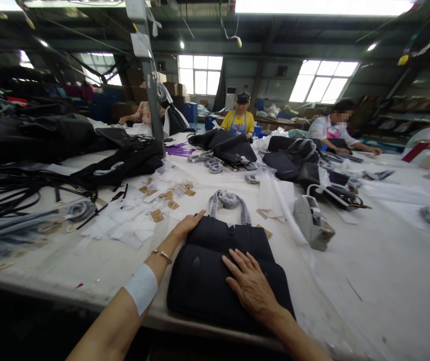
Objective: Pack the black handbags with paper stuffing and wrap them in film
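A black handbag lies flat at the table's front edge, its wrapped grey handles pointing away from me. A coiled, wrapped strap rests between the handles. My left hand grips the bag's upper left edge, with the thumb showing and the other fingers mostly hidden. Flat on the bag's front lies my right hand, its fingers stretched out and holding nothing. A white patch is wrapped round my left forearm.
White paper pieces and brown tags are scattered left of the bag. A grey tape dispenser stands to the right. More black bags lie farther back, near a metal post. Several co-workers are across the table.
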A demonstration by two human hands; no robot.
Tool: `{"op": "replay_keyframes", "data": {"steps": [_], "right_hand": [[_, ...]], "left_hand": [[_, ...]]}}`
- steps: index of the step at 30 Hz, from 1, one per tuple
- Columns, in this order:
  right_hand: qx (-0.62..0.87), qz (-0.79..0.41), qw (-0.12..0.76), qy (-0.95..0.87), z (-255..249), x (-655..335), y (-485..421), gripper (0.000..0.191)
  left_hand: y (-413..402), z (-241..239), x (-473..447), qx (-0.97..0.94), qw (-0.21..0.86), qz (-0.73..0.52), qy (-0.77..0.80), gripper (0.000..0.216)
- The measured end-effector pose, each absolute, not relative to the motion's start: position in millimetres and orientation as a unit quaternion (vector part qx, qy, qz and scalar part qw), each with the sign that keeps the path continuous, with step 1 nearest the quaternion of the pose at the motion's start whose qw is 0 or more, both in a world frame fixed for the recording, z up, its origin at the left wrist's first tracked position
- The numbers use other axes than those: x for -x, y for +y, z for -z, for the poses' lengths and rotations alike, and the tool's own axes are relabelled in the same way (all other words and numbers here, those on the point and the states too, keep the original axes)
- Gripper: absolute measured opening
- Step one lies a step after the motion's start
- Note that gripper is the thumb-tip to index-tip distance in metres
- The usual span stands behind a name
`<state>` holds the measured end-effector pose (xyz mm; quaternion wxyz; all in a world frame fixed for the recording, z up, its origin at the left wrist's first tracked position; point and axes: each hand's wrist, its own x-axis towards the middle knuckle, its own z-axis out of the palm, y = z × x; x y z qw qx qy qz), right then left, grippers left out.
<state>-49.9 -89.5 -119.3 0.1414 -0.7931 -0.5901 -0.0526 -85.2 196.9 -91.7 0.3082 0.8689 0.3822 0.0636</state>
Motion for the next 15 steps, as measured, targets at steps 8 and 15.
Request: {"op": "replay_keyframes", "data": {"steps": [8, 15], "right_hand": [[0.796, 0.007, 0.169, -0.581, 104.0, 46.0, -88.1, 0.042], [0.789, 0.028, 0.251, -0.560, 107.1, 40.8, -70.0, 0.030]], "left_hand": [[185.2, 101.8, 95.5, -0.878, 0.231, -0.050, 0.417, 0.054], [187.8, 100.7, 94.9, -0.889, 0.178, -0.016, 0.421, 0.058]]}}
